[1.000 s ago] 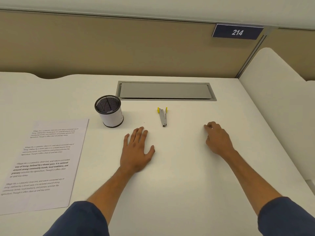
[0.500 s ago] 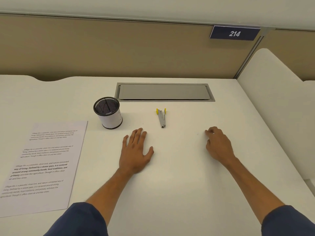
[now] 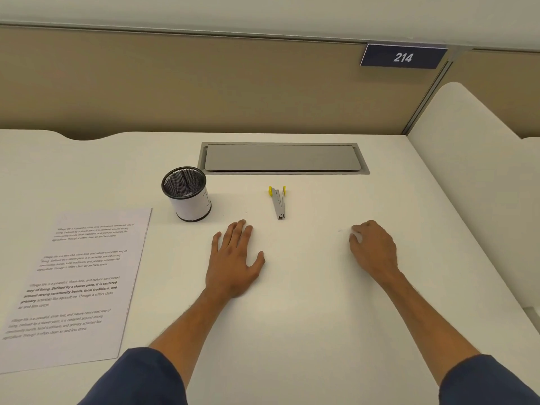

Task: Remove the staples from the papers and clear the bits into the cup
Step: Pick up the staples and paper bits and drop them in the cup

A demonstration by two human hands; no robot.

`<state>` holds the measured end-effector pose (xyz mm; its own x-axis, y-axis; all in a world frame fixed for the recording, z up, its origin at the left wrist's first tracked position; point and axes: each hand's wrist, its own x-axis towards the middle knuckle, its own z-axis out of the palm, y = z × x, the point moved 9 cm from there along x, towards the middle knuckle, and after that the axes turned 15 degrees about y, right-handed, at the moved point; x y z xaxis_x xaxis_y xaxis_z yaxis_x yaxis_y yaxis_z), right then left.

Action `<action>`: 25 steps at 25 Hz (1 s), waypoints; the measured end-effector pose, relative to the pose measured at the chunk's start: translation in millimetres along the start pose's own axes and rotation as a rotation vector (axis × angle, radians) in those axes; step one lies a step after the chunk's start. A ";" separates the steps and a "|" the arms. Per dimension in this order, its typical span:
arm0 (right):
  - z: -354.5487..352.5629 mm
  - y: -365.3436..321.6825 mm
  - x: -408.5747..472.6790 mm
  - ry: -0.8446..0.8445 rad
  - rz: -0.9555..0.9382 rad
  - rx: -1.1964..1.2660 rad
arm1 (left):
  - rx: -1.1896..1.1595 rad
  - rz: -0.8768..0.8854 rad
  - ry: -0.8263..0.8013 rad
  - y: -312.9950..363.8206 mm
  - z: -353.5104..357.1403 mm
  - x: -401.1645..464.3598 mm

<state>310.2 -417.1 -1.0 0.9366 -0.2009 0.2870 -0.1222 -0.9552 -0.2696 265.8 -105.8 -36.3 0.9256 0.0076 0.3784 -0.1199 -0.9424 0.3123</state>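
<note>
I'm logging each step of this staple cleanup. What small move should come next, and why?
Probably the right hand should reach for the staple remover: it lies untouched between both hands, and the papers sit left of the flat left hand.

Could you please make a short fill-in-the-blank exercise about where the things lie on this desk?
1. The staple remover lies between the two hands, to the ____ of the mesh cup.
2. The left hand rests ____ on the desk, holding nothing.
3. The printed paper lies on the ____ side of the desk.
4. The sign on the partition reads ____.

Missing words: right; flat; left; 214
</note>
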 end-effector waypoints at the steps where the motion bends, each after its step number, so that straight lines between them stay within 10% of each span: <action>1: 0.9 2.5 0.8 0.002 0.040 0.024 | -0.001 -0.001 0.001 0.0 0.3 0.1; 25: 18.4 -26.7 13.5 -0.107 -0.131 0.235 | -0.006 -0.001 0.006 -0.3 -0.5 0.0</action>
<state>332.1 -390.3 -6.8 0.9702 -0.0434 0.2384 0.0696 -0.8925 -0.4456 265.6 -105.4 -35.9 0.9233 0.0103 0.3838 -0.1215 -0.9405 0.3174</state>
